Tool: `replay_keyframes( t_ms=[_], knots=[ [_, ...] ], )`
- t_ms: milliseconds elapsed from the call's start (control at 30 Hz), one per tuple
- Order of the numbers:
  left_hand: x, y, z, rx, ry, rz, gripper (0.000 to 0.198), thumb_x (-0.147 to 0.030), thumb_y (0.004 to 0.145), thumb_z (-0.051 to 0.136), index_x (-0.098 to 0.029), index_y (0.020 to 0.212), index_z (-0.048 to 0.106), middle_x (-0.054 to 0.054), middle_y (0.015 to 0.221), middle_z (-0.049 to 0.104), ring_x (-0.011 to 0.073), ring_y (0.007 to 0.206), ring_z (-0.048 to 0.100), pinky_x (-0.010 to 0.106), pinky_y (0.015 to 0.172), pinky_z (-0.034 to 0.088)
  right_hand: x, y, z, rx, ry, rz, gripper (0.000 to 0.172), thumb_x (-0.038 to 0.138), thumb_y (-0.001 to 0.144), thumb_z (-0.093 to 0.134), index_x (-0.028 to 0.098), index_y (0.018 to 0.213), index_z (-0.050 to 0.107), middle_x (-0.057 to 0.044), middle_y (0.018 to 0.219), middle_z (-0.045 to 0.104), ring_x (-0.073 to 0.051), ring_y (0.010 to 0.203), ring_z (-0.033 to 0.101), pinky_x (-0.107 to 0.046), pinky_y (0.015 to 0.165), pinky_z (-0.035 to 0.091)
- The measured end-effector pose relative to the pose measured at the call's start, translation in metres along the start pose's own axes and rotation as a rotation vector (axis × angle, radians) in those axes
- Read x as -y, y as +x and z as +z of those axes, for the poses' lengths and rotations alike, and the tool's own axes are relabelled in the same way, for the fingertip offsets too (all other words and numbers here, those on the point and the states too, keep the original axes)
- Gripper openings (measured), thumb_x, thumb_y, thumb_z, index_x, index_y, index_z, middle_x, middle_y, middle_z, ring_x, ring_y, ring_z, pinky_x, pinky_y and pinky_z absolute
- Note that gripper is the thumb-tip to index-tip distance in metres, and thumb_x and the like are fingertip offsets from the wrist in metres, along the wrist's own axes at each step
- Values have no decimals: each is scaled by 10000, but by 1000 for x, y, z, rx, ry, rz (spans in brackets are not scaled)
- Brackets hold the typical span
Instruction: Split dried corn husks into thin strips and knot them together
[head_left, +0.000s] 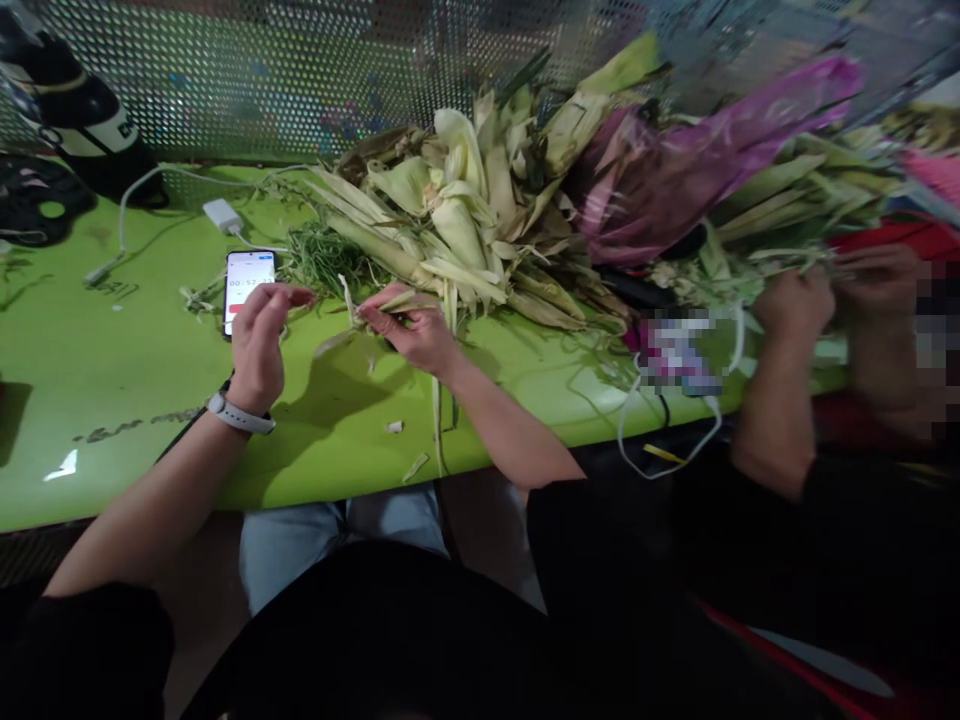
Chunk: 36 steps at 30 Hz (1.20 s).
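My left hand [259, 340] is raised over the green table [112, 350], fingers curled and thumb pinched to the fingertips; whether it holds a thin strand I cannot make out. It wears a white wristband [238, 414]. My right hand [416, 325] grips a pale green husk strip [375, 305] just above the table, next to a big pile of corn husks [465, 220].
A phone [246, 285] with a lit screen lies beside my left hand, with a white charger [222, 214] and cable behind it. A purple plastic bag [675, 170] sits in the husks. On the right, another person's hands [795, 300] work at the husks. Scraps litter the table edge.
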<state>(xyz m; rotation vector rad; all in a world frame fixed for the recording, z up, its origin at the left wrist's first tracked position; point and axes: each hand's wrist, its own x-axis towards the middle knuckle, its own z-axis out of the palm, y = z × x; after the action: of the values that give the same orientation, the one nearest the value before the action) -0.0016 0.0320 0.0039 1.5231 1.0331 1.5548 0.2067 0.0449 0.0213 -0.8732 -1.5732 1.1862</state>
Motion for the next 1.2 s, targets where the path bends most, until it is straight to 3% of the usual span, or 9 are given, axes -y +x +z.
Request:
replay_keyframes(
  t_ms=[33,167,267,400,600,700,800,1033,1200],
  knots=[
    [2,0,0,-29,-9,-41,328,-491,922,539,-208,902,704,62,909,682,208,923,642,406,924,485,1,1,1,7,6,11,32,245,797,749,259,773,732,-28,879,684,-149,850,614,-295,732,540],
    [6,-3,4,328,123,-224,343,-484,920,566,-169,935,699,74,905,688,179,853,634,336,829,511,-3,-1,6,45,-34,-68,51,242,817,725,276,849,744,-31,952,703,-161,935,623,-334,857,537],
    [7,-6,6,382,66,-169,334,-466,947,531,-159,973,661,81,930,671,170,869,639,332,834,526,-8,-6,9,46,-122,-173,102,271,850,682,271,938,733,-31,1010,709,-166,968,636,-356,924,524],
    [4,-6,6,444,-13,-136,297,-446,948,541,-166,990,633,74,930,663,160,857,638,324,819,541,-7,-12,6,102,-172,-247,154,262,870,632,254,1003,708,-28,996,703,-157,899,638,-343,844,532],
    [2,0,-1,376,44,-53,274,-444,927,576,-205,1029,662,81,1039,677,197,1004,623,349,883,509,-4,-10,-4,356,66,-208,375,312,841,568,266,1201,662,-54,1219,613,-209,1117,596,-380,933,498],
    [8,2,-2,148,124,-21,262,-411,884,647,-218,1061,646,64,1093,668,225,1117,596,367,904,499,-8,-8,-3,337,22,-191,395,345,834,563,230,1195,675,-78,1240,600,-228,1161,569,-418,965,488],
    [11,0,-2,-28,161,-46,222,-393,875,659,-192,970,644,34,891,674,197,900,642,359,791,512,-12,-7,2,292,-37,-153,376,320,824,596,226,1178,682,-90,1284,587,-227,1151,584,-428,960,501],
    [6,-11,5,291,113,34,291,-333,863,677,-209,1126,683,111,1114,693,226,1013,651,395,867,538,-25,-6,12,281,-216,-283,321,266,799,628,191,1104,692,-112,1218,636,-236,1094,608,-407,909,529],
    [8,-7,6,225,122,117,256,-345,864,679,-188,1062,723,91,1002,742,183,901,691,333,807,572,-29,-3,7,224,-210,-262,286,194,751,549,192,992,704,-89,1191,666,-243,1145,598,-448,1027,461]
  ],
)
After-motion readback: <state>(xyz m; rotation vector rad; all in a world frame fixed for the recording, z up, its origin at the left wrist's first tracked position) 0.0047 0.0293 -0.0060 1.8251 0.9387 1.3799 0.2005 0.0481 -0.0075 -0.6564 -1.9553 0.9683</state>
